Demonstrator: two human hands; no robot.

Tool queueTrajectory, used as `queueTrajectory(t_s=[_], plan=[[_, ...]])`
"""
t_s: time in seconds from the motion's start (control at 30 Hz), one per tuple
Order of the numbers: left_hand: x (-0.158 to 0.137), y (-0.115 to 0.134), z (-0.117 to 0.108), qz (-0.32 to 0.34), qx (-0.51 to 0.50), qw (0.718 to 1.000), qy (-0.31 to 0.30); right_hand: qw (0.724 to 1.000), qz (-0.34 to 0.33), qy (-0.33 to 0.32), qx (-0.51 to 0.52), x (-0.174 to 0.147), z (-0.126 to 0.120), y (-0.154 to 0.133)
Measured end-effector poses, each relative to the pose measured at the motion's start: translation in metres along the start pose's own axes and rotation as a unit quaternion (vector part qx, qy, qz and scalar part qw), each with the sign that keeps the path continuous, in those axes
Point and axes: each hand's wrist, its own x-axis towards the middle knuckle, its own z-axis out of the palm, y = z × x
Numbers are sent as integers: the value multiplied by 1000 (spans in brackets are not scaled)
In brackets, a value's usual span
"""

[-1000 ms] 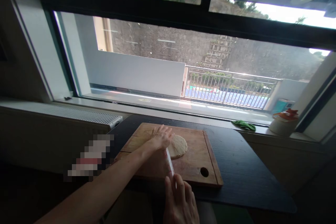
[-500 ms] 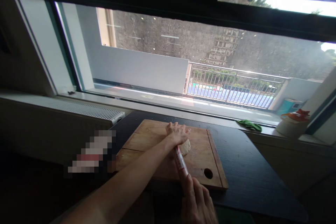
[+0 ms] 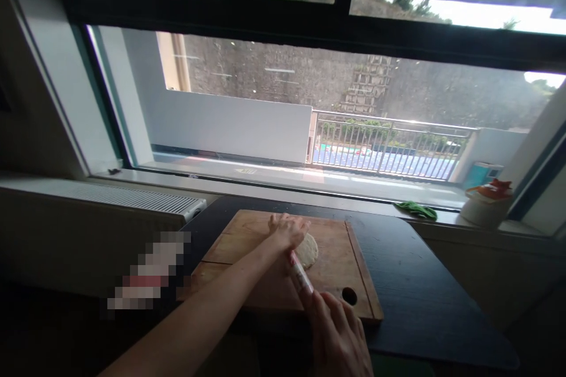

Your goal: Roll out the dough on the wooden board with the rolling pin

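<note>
A pale, flat round of dough (image 3: 309, 251) lies on a wooden cutting board (image 3: 331, 232), partly covered by my left hand and the pin. A slim rolling pin with red-and-white markings (image 3: 301, 277) slants across the board along the dough's left edge. My right hand (image 3: 340, 333) is closed around its near end, in front of the board. My left hand (image 3: 288, 231) bears down palm-first at the pin's far end, its fingers curled over toward the board; the grip beneath the palm is hidden. My left forearm crosses the board's left part.
The board rests on a dark table (image 3: 411, 283) below a large window. A radiator (image 3: 145, 200) stands at the left. On the sill lie a green cloth (image 3: 415, 210) and a white pot-like container (image 3: 481, 212) with an orange top. A pixelated patch hides something beside the table.
My view has tilted up a little and shifted right. Both hands and the pin have moved slightly left across the board, and more of the dough shows to the right of the pin.
</note>
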Motion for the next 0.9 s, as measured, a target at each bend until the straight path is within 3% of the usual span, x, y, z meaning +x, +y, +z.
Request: queueTrajectory(t_s=[0.13, 0.23, 0.43, 0.53, 0.7, 0.9], plan=[[26, 23, 9, 5, -6, 999, -38, 999, 27, -21, 2, -1, 0, 20], [27, 24, 10, 10, -7, 999, -36, 1000, 25, -9, -12, -5, 3, 11], [-16, -17, -6, 55, 21, 998, -10, 999, 22, 11, -36, -9, 1, -31], [-33, -41, -7, 56, 30, 998, 0, 1000, 10, -4, -9, 2, -9, -34], [-22, -46, -2, 24, 28, 999, -28, 990, 77, -117, 31, 45, -16, 2], [13, -25, 1, -44, 5, 998, -41, 962, 200, -179, -41, 104, 20, 66]])
